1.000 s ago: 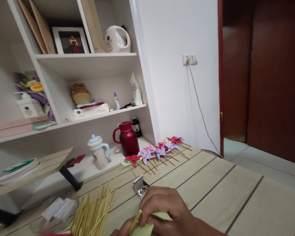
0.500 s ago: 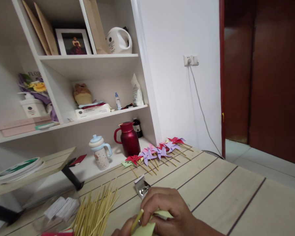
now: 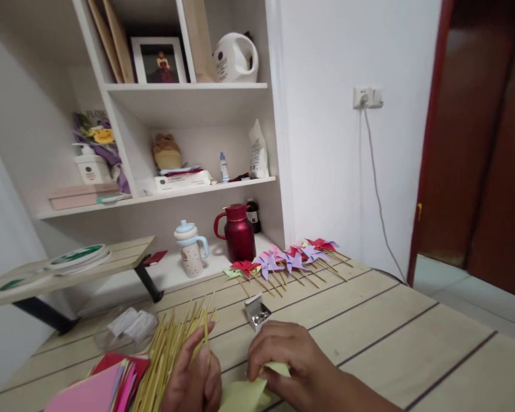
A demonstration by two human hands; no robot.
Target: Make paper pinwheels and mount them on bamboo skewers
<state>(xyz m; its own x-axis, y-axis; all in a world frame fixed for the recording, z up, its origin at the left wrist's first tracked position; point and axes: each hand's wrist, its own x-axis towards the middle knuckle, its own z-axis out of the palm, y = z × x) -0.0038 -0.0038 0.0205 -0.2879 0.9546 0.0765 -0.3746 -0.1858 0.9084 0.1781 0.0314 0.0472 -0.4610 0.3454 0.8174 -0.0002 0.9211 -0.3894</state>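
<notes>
Fingers [image 3: 266, 349] of the right hand [image 3: 292, 363] pinch a yellow-green paper [image 3: 244, 395] low on the tabletop [image 3: 390, 332]. Beside it, the left hand [image 3: 195, 377] curls closed around a bamboo stick [image 3: 205, 326] over the stick pile [image 3: 167, 355], near a small pin box [image 3: 257, 312].

Pale yellow-green paper [image 3: 244, 393], dark red jug [image 3: 239, 233]

Not much of the person in shot, just two bare hands at the bottom edge. Left hand [image 3: 195, 377] shows knuckles and short plain nails, no rings or watch. Right hand [image 3: 292, 366] runs into a bare forearm, no sleeve, glove or bracelet in view.
</notes>
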